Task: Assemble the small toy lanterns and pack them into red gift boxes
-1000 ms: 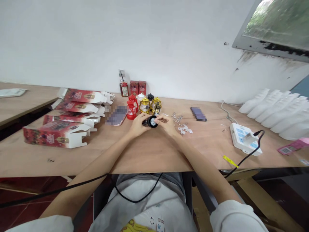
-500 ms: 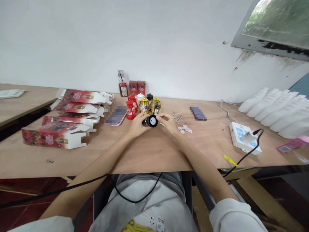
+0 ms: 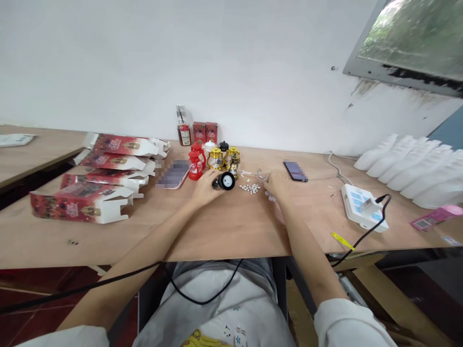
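My left hand (image 3: 207, 189) grips a small black lantern (image 3: 218, 183), tipped so that its round underside, with a white disc inside, faces me. Over a little heap of thin silvery metal pieces (image 3: 261, 176), my right hand (image 3: 276, 185) has its fingers drawn together; whatever is between them is hidden. Just left of that hand lie several small round white discs (image 3: 249, 188). White flat bits (image 3: 269, 196) show partly from under it. Behind the held lantern stand red lanterns (image 3: 196, 166), gold lanterns (image 3: 215, 158) and a white lantern (image 3: 209, 146).
Flattened red cartons (image 3: 77, 202) overlap at the left, beside a phone (image 3: 174, 174). Another phone (image 3: 295, 171) lies right of centre. A white power strip (image 3: 363, 207) with a black cable sits farther right, near white folded sleeves (image 3: 415, 168). Small red boxes (image 3: 205, 132) stand against the wall.
My right hand has left the lantern's underside and moved right to the metal pieces, uncovering the white discs. My left hand still holds the lantern in nearly the same place.
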A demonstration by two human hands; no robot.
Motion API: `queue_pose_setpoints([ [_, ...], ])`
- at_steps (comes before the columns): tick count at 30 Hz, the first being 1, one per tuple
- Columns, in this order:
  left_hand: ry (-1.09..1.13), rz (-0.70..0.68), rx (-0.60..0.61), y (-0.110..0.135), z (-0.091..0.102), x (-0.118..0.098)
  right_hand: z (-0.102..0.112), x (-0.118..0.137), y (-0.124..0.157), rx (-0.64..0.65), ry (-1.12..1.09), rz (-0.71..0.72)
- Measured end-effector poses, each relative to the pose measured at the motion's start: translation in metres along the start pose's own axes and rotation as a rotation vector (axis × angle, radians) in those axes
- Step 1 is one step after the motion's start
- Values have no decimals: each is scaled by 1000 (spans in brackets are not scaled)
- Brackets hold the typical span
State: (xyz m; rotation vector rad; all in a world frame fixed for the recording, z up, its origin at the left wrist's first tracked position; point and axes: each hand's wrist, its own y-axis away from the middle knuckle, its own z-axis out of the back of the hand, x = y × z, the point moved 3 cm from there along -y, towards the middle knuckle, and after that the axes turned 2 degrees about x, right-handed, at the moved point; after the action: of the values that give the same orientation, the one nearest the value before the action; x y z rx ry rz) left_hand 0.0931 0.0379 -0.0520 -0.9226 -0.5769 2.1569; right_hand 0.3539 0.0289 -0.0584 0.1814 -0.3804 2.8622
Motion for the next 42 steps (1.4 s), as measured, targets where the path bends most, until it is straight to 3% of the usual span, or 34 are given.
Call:
queue_pose_setpoints([
  [5,0,0,2,0,0,1,3,8,4,79,114,4],
  [13,-24,-18,25,0,0,-1,5,5,4,12,103,22],
  [23,-21,-4,18,0,2,-6,16,-7,-3,-425,-100,-186],
  [30,285,183,-254,-3,7,-2,18,-14,-6,-598,-367,-152],
  [33,467,295,-340,-5,7,6,16,-14,-8,-599,-508,-94],
  [36,622,349,-323,-7,5,7,13,-10,-10,-551,-655,-62],
  [39,658,372,-298,-6,5,4,8,-2,-10,-467,-801,-50],
  [42,647,407,-354,-5,5,5,2,13,-8,-338,-996,-28],
])
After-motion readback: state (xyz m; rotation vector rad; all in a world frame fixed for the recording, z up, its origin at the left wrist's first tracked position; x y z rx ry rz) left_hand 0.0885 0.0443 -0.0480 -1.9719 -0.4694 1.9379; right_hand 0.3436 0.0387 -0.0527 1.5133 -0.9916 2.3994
